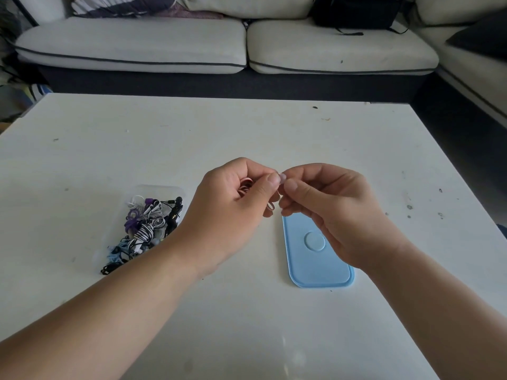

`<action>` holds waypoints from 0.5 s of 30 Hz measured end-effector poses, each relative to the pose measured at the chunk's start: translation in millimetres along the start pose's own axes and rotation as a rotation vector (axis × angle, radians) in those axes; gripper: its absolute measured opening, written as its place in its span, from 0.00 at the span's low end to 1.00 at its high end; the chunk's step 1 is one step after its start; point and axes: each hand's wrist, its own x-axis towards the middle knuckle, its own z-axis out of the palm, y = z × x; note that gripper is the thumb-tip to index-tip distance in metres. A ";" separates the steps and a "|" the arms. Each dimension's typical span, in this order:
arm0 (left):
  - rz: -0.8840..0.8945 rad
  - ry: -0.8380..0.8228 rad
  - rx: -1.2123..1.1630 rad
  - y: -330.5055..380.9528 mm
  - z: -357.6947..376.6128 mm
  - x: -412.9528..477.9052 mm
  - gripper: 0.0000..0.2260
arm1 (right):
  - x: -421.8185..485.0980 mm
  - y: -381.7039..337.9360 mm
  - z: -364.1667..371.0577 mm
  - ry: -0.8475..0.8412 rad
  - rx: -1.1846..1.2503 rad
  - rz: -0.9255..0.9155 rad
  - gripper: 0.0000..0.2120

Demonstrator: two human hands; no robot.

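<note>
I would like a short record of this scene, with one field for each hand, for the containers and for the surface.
left hand: holds a pink coiled thin cable in curled fingers
right hand: pinches a small pale end piece beside the left thumb
clear plastic box: open, left of the hands, full of bundled earphones
light blue flat plastic lid: lies on the table, partly under the right hand
white table: scuffed, bears everything
background: pale sofa, black bag

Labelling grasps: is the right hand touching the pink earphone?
Touching. Head view shows the right hand pinching the pink earphone by its pale tip, thumb against forefinger.
</note>
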 end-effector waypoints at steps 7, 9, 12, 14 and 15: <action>-0.173 -0.054 0.007 3.8 -1.1 1.9 0.08 | -8.5 -5.7 -1.0 0.044 -0.561 -0.266 0.04; -0.192 -0.092 0.022 3.4 -3.4 2.8 0.09 | -9.3 -3.7 -2.1 0.007 -0.611 -0.333 0.05; -0.184 -0.115 0.060 2.3 -5.8 2.3 0.08 | -9.7 0.2 -2.4 -0.041 -0.585 -0.320 0.07; -0.184 -0.104 0.079 1.6 -5.7 1.6 0.09 | -8.9 2.6 -1.5 -0.053 -0.548 -0.286 0.07; -0.181 -0.098 0.078 1.4 -5.3 0.8 0.09 | -8.7 3.8 -0.7 -0.053 -0.532 -0.274 0.07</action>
